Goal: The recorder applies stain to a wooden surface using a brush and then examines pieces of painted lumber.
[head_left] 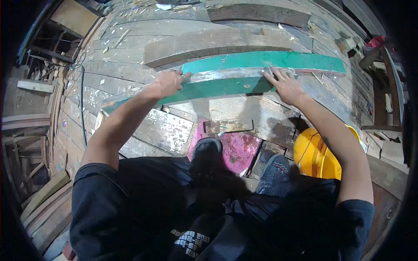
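Across the space in front of me lies a long green-painted wooden board (pixel 213 89) with a worn, pale upper edge. My left hand (pixel 167 84) grips that edge left of the middle, its fingers curled over it. Farther right, my right hand (pixel 287 87) rests on the same board with its fingers stretched out and apart. Just behind is a second green plank (pixel 265 58), close against the first. What lies under the green boards is hidden. Beyond them, a bare brown timber (pixel 209 43) rests on the plank floor.
Another dark timber (pixel 261 15) lies at the far side. A yellow bucket-like thing (pixel 311 152) stands beside my right leg. Between my shoes is a pink panel (pixel 241 150) with a small wood piece (pixel 228 126) on it. Stacked wood (pixel 48 204) fills the left side.
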### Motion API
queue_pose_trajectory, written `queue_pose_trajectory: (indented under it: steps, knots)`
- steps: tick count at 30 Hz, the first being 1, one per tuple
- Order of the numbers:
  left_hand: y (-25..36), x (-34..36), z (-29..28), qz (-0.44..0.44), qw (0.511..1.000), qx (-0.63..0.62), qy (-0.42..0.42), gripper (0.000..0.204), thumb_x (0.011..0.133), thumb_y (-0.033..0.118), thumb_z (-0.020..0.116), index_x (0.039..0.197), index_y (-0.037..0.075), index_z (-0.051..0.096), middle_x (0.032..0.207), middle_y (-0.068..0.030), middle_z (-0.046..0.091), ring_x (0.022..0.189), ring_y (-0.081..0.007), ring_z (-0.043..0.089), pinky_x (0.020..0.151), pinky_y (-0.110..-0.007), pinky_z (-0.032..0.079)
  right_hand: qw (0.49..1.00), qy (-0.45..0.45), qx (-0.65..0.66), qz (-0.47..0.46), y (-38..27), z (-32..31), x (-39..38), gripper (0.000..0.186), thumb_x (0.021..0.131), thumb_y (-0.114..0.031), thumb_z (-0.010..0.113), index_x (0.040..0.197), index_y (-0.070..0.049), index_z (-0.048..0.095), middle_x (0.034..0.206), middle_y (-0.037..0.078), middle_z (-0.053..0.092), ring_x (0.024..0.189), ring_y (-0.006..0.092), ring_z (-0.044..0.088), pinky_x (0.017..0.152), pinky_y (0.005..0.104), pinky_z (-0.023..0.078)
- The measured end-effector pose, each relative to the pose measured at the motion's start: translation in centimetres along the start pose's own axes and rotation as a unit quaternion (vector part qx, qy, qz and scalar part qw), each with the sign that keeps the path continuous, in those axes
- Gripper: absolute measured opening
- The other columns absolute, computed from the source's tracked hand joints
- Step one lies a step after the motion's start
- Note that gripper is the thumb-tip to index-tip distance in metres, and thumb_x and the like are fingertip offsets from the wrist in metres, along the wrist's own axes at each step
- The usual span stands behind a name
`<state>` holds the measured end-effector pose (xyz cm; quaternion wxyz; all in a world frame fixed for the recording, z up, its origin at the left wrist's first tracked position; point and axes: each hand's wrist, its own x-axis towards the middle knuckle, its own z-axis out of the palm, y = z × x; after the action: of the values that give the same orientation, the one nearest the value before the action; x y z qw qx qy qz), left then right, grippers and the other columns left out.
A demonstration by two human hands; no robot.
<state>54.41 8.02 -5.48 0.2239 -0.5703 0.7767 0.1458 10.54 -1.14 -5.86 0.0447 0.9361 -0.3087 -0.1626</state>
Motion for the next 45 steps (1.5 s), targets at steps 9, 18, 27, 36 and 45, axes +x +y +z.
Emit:
queue_pose_trajectory:
  steps: [9, 18, 27, 36, 45]
  knots:
    - [-0.6, 0.0, 0.2, -0.022, 0.999, 0.036, 0.031, 0.063, 0.095, 0.028, 0.065, 0.154, 0.024, 0.044, 0.128, -0.0117, 0.064, 0.104, -0.0327, 0.070, 0.082, -0.047, 0.057, 0.997, 0.038, 0.023, -0.067, -2.1, -0.2, 0.7, 0.076, 0.090, -0.009, 0.058, 0.159, -0.026, 0.030, 0.163, 0.018, 0.029, 0.148, 0.0380, 0.033, 0.117, 0.0552, 0.030]
    - [-1.4, 1.5, 0.5, -0.062, 0.991, 0.106, 0.050, 0.034, 0.092, 0.037, 0.068, 0.124, 0.029, 0.071, 0.131, -0.0052, 0.060, 0.122, -0.0276, 0.059, 0.086, -0.048, 0.057, 0.996, -0.017, -0.092, -0.006, -2.1, -0.6, 2.5, 0.081, 0.095, -0.017, 0.055, 0.164, -0.026, 0.014, 0.169, 0.015, 0.014, 0.154, 0.0341, 0.021, 0.121, 0.0555, 0.022]
    - [-2.6, 3.1, -0.2, -0.112, 0.988, 0.060, 0.085, 0.025, 0.093, 0.030, 0.069, 0.112, 0.015, 0.073, 0.125, -0.0061, 0.063, 0.117, -0.0284, 0.063, 0.087, -0.045, 0.056, 0.998, 0.024, -0.052, 0.013, -0.1, -0.5, 6.1, 0.104, 0.082, -0.032, 0.081, 0.163, -0.024, 0.016, 0.165, 0.014, 0.028, 0.150, 0.0309, 0.031, 0.117, 0.0483, 0.036]
    - [-1.1, 2.7, -1.1, -0.088, 0.987, 0.032, 0.132, 0.046, 0.090, 0.014, 0.066, 0.134, 0.015, 0.058, 0.126, -0.0088, 0.063, 0.115, -0.0302, 0.065, 0.083, -0.045, 0.058, 0.998, -0.018, -0.041, 0.034, 0.7, -2.8, 9.1, 0.089, 0.088, -0.017, 0.070, 0.162, -0.027, 0.022, 0.164, 0.014, 0.032, 0.146, 0.0309, 0.040, 0.113, 0.0465, 0.040]
    - [1.8, 1.1, -1.7, -0.067, 0.996, -0.001, 0.058, 0.083, 0.088, 0.062, 0.064, 0.140, -0.002, 0.052, 0.132, -0.0185, 0.058, 0.121, -0.0343, 0.060, 0.089, -0.051, 0.055, 0.996, -0.069, -0.018, 0.058, -0.4, -4.6, 8.1, 0.087, 0.093, -0.031, 0.068, 0.163, -0.023, 0.018, 0.167, 0.016, 0.024, 0.150, 0.0337, 0.034, 0.110, 0.0462, 0.043]
